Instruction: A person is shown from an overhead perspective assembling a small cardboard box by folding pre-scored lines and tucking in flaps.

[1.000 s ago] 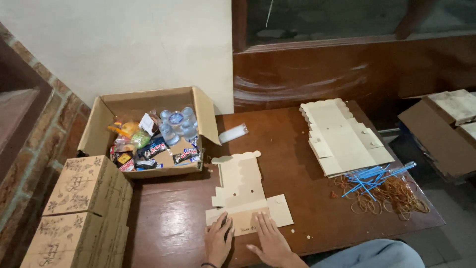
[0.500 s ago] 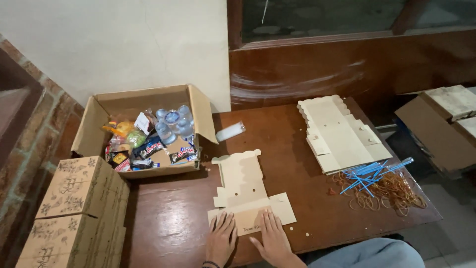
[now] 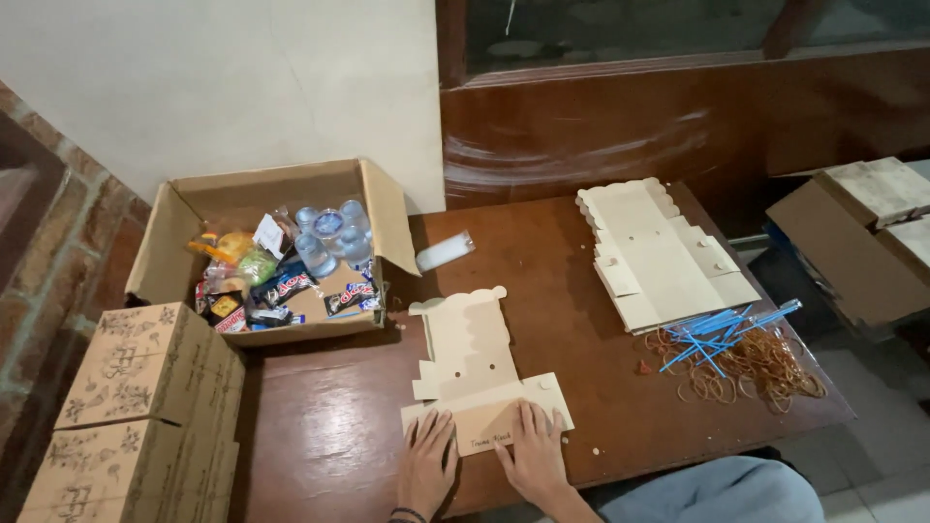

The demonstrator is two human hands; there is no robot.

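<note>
We press the flat cardboard blank onto the worktop under our open left hand and open right hand, fingers spread.

The counter is dark, glossy varnished wood. The flat box blank under both hands is matt, smooth pale cardboard, like the stack of blanks. The open carton is rougher brown corrugated cardboard holding shiny plastic wrappers
</note>
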